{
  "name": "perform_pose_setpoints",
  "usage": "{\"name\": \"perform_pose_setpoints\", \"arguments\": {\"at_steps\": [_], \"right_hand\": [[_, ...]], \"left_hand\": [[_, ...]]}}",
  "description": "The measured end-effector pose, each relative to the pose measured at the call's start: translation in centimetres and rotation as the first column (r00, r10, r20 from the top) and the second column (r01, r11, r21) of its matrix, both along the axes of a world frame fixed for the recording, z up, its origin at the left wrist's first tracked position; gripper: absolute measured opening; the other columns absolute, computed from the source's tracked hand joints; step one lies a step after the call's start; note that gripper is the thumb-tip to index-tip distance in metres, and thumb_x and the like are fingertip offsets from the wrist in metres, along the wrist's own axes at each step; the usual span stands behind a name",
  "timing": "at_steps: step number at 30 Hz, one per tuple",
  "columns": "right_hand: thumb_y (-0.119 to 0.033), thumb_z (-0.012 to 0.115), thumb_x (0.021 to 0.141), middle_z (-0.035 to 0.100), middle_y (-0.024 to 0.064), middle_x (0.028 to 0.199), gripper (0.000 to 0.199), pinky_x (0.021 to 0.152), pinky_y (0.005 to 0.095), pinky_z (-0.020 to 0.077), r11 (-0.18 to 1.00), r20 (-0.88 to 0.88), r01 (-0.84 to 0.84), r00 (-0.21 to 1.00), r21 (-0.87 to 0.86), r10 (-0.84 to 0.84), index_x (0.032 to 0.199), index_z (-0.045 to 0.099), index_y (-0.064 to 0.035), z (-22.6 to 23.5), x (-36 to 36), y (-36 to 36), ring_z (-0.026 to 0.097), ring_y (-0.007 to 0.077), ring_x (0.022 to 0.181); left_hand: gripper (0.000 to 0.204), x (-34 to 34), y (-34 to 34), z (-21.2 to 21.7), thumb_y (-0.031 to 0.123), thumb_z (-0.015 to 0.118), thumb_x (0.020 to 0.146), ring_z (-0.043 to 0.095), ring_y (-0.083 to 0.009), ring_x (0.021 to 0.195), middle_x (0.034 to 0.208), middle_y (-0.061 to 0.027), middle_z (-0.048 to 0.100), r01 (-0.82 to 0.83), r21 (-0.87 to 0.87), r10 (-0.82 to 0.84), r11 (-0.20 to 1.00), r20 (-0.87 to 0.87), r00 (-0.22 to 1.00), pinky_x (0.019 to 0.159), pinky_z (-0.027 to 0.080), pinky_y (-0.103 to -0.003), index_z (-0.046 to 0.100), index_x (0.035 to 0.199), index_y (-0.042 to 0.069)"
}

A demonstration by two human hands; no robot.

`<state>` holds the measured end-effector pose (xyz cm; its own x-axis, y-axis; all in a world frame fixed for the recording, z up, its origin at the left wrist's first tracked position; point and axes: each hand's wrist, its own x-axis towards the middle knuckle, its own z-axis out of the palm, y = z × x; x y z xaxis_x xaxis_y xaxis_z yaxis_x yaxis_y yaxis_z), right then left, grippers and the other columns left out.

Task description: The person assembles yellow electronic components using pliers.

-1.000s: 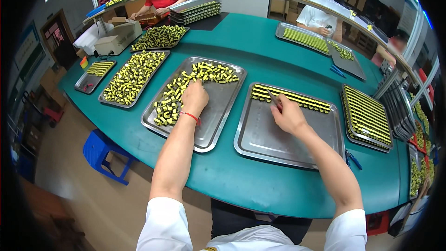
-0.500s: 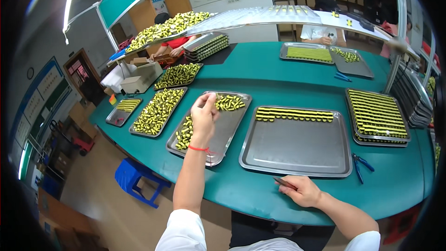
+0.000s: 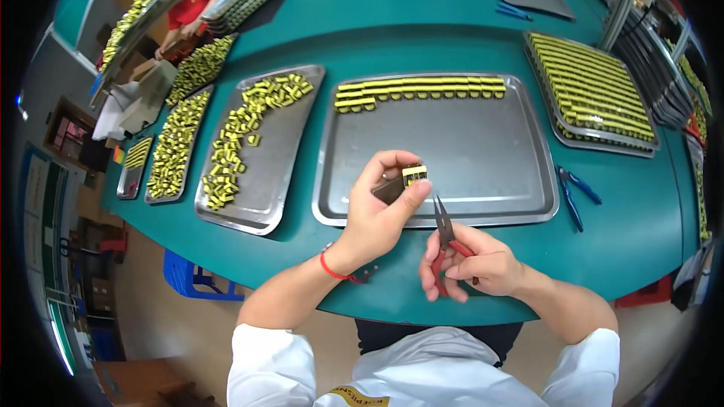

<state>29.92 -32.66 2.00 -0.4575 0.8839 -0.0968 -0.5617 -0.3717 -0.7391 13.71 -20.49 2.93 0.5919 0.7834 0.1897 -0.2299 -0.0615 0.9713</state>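
My left hand (image 3: 381,207) pinches a small yellow-and-black block-shaped component (image 3: 414,174) between thumb and fingers, above the front part of a grey metal tray (image 3: 445,154). Close by on the right, my right hand (image 3: 483,262) is wrapped round the red handles of needle-nose pliers (image 3: 445,235). The dark jaws point up, slightly apart, and stand clear of the component. Along the tray's far edge lie lined-up yellow-and-black components (image 3: 422,88), with a short second row at the left. To the left, another metal tray (image 3: 275,158) bears loose components of the same kind (image 3: 234,143).
Blue-handled pliers (image 3: 577,194) lie right of the middle tray. Stacked trays full of rows (image 3: 592,90) stand at the right. More loose components fill a narrow tray (image 3: 177,147) at the left. A person in a red top (image 3: 194,6) works across the table.
My left hand has come from the loose-component tray to in front of the middle tray, holding a component. My right hand has raised the pliers beside it. The view has tilted down.
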Motion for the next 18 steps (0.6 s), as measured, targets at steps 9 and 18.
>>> {"name": "perform_pose_setpoints", "arguments": {"at_steps": [9, 18], "right_hand": [[0.006, 0.043, 0.083, 0.059, 0.0277, 0.105, 0.031, 0.065, 0.0374, 0.0597, 0.981, -0.138, -0.153, 0.981, -0.115, 0.137, 0.113, 0.046, 0.0005, 0.3, -0.1, -0.4, 0.065, 0.0381, 0.094], [0.006, 0.042, 0.083, 0.060, 0.0272, 0.099, 0.027, 0.057, 0.0327, 0.0564, 0.973, -0.167, -0.145, 0.979, -0.178, 0.115, 0.109, 0.046, 0.0003, 1.1, -0.2, -0.6, 0.066, 0.0342, 0.086]], "left_hand": [[0.046, -1.1, -0.2, -0.8, -0.020, 0.057, 0.071, 0.065, -0.0197, 0.084, 0.104, -0.0154, 0.061, 0.026, 0.640, 0.048, 0.768, -0.097, 0.994, 0.070, 0.054, -0.027, 0.056, 0.114, -0.004], [0.053, -1.3, -0.7, -1.7, -0.022, 0.057, 0.069, 0.065, -0.0215, 0.087, 0.103, -0.0166, 0.061, 0.027, 0.621, 0.025, 0.783, -0.076, 0.997, 0.071, 0.055, -0.029, 0.054, 0.119, -0.003]]}}
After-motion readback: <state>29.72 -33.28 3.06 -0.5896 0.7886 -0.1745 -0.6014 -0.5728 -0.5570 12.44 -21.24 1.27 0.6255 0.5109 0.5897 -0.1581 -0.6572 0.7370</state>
